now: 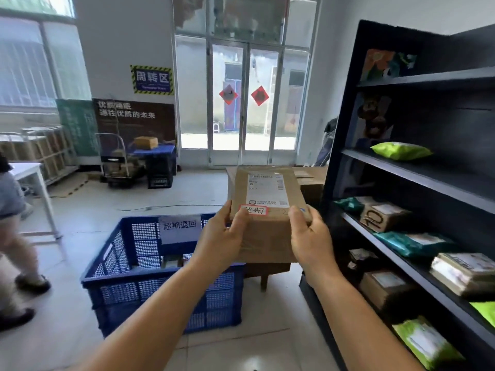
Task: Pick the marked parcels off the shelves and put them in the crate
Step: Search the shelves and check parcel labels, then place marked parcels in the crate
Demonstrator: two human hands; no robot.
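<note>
I hold a brown cardboard parcel (pixel 265 210) in front of me with both hands. It bears a white shipping label and a red-edged sticker with handwriting near its front edge. My left hand (pixel 222 241) grips its left side and my right hand (pixel 310 238) grips its right side. The parcel hangs above the right rear corner of a blue plastic crate (pixel 160 285) on the floor, which carries a white paper sign. A few items lie inside the crate, mostly hidden by its walls. The black shelves (pixel 417 178) stand to my right.
The shelves hold a green bag (pixel 400 150), a box marked in black pen (pixel 383 216), a teal bag (pixel 416 243) and more parcels lower down. Brown boxes (pixel 312 180) sit behind the parcel. A person (pixel 13 236) walks at the far left by a white table (pixel 32 170).
</note>
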